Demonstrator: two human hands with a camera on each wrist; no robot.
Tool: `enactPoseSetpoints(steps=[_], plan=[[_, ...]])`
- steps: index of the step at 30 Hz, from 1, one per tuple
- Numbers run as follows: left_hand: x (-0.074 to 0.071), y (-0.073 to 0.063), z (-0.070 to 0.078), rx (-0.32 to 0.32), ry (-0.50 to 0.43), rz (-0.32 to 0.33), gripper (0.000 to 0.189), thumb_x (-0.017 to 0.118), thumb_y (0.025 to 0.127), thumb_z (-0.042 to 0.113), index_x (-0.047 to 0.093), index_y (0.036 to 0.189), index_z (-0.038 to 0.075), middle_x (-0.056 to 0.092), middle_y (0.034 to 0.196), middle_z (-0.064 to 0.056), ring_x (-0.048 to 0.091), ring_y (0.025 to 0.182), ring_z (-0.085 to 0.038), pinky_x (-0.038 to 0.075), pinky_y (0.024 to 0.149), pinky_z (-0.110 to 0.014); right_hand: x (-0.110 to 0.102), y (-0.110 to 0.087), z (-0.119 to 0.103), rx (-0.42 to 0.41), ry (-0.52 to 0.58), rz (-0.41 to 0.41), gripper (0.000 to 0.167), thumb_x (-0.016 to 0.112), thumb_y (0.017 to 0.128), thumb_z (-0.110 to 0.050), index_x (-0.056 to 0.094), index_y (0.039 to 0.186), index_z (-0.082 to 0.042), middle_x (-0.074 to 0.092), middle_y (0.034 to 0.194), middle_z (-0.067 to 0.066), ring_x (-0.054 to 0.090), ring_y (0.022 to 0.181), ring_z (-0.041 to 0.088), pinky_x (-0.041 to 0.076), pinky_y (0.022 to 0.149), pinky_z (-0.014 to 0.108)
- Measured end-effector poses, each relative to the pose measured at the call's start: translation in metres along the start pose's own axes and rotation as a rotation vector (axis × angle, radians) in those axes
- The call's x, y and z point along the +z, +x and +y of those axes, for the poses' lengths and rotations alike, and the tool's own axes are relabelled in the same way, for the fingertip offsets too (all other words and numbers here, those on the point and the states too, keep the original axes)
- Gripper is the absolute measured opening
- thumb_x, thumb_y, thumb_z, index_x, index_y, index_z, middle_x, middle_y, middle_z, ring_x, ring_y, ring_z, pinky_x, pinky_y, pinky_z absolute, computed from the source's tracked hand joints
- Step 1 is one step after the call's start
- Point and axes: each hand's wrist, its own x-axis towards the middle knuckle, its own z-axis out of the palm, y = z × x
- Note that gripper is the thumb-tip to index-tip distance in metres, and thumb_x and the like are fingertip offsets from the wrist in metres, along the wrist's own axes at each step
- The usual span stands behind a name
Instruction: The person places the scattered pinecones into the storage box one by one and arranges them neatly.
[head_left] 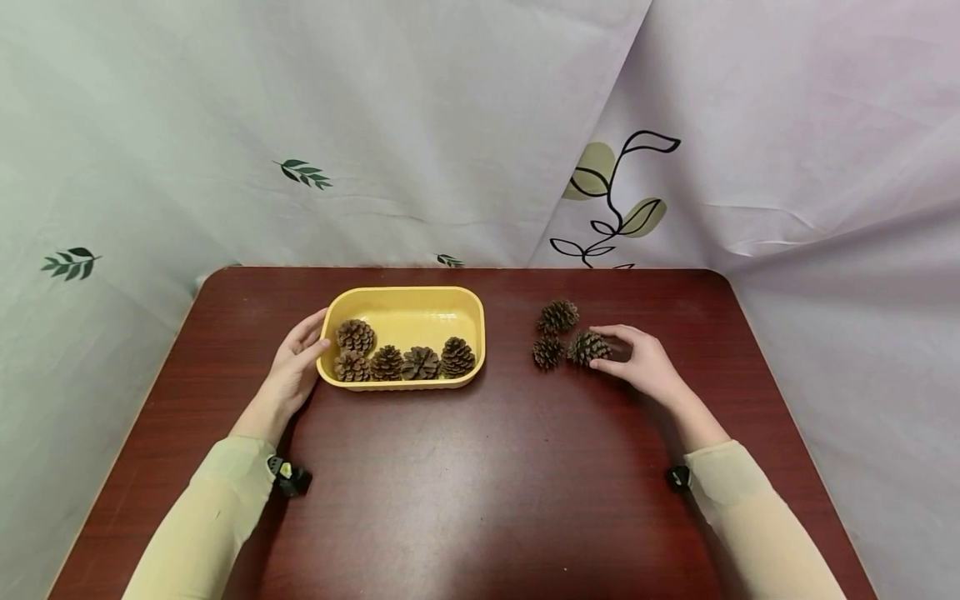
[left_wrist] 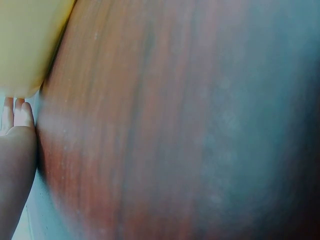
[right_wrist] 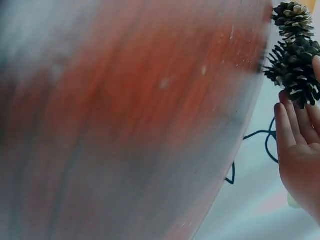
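Observation:
A yellow plastic tray sits left of centre on the table with several pine cones along its left and near sides. My left hand holds its left end, thumb over the rim and fingers against the outer wall. In the left wrist view, those fingers meet the tray's lower edge. To the right, my right hand pinches a pine cone between thumb and fingers. Two more pine cones, one farther back and one to its left, stand close beside it.
The dark red wooden table has rounded back corners. A pale cloth curtain with leaf prints hangs right behind its far edge and at both sides. Small black cameras are strapped on both wrists, over cream sleeves.

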Motion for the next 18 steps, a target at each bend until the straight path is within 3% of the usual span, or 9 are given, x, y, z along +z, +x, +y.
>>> enactPoseSetpoints(steps=[11, 18], plan=[[0.002, -0.001, 0.000, 0.020, 0.016, -0.006, 0.046, 0.051, 0.108, -0.004, 0.060, 0.144, 0.022, 0.069, 0.135, 0.013, 0.065, 0.121, 0.000, 0.055, 0.097, -0.017, 0.004, 0.004, -0.010, -0.028, 0.063, 0.034, 0.052, 0.086, 0.089, -0.006, 0.069, 0.139, -0.005, 0.070, 0.138, 0.018, 0.070, 0.123, 0.041, 0.057, 0.105, 0.039], [0.000, 0.000, 0.000, 0.020, 0.010, -0.007, 0.046, 0.051, 0.107, -0.005, 0.062, 0.141, 0.024, 0.069, 0.135, 0.013, 0.065, 0.121, 0.000, 0.056, 0.097, -0.017, 0.004, 0.009, -0.022, -0.040, 0.080, 0.026, 0.053, 0.086, 0.089, -0.007, 0.069, 0.139, -0.006, 0.070, 0.139, 0.017, 0.069, 0.125, 0.040, 0.055, 0.107, 0.043]])
